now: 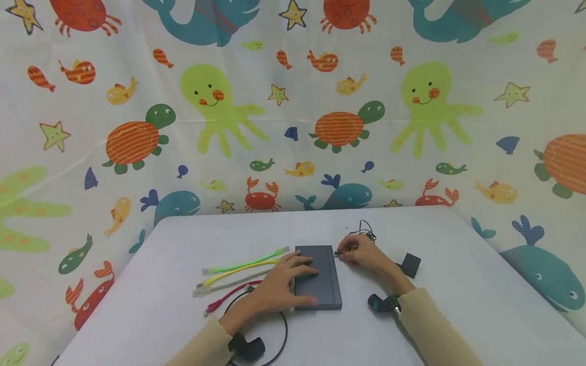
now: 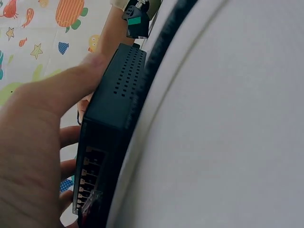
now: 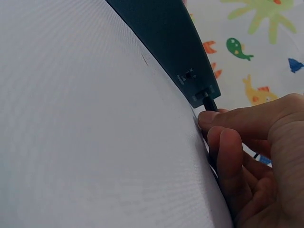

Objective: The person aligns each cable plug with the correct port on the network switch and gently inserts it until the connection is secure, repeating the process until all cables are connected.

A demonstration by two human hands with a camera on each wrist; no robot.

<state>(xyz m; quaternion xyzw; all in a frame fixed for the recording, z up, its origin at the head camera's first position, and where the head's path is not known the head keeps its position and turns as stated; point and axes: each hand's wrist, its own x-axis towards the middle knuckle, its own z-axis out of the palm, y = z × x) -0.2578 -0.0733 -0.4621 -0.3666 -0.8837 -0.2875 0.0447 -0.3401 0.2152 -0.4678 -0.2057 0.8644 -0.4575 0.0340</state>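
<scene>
A dark grey network switch (image 1: pixel 326 284) lies flat on the white table. My left hand (image 1: pixel 274 287) rests over its left side with fingers spread, thumb along the near edge. The left wrist view shows the vented side (image 2: pixel 124 78) and a row of ports (image 2: pixel 90 175) under that hand. At the switch's far right corner, my right hand (image 1: pixel 363 254) pinches a black power plug (image 3: pixel 209 103) between thumb and fingertips. The plug's tip meets the socket in the switch's side, beside a small slide switch (image 3: pixel 188 75). The plug's lower part is hidden by my fingers.
Left of the switch lie green (image 1: pixel 256 263), yellow (image 1: pixel 233 273), grey (image 1: pixel 224 287) and red (image 1: pixel 223 301) network cables. A black cable (image 1: pixel 286 335) loops near my left wrist. A black power adapter (image 1: pixel 411 265) sits to the right, its cord (image 1: pixel 364 231) bunched behind my right hand.
</scene>
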